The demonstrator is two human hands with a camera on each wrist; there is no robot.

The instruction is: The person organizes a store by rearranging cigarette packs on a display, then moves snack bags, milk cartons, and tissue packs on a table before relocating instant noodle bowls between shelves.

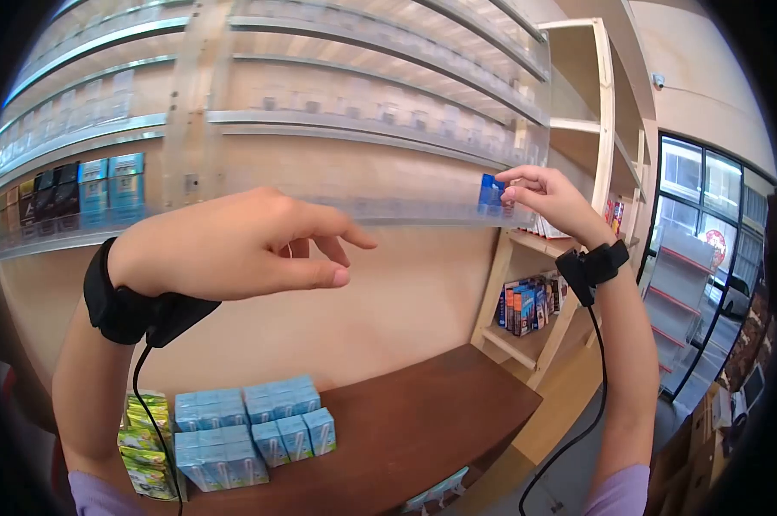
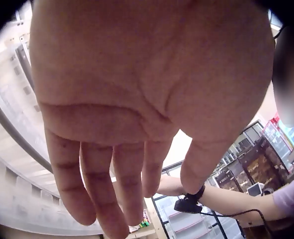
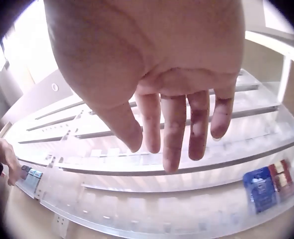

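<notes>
My left hand (image 1: 251,245) hovers in front of the lowest clear shelf (image 1: 414,193), holding nothing, its fingers loosely extended. The left wrist view shows its bare palm. Farther right, my right hand (image 1: 547,198) is raised at the shelf's end, fingertips overlapping a small blue pack (image 1: 489,193) in the head view. From the right wrist, the palm is bare and the fingers hang apart, with the blue pack standing off to their right beside a red pack (image 3: 282,178).
Black and light blue packs (image 1: 126,187) stand at the shelf's left end. Below, light blue boxes (image 1: 221,456) and yellow-green packs (image 1: 143,439) sit on a brown table (image 1: 440,404). A wooden rack (image 1: 608,95) with boxed goods rises at right. Cables trail from both wrists.
</notes>
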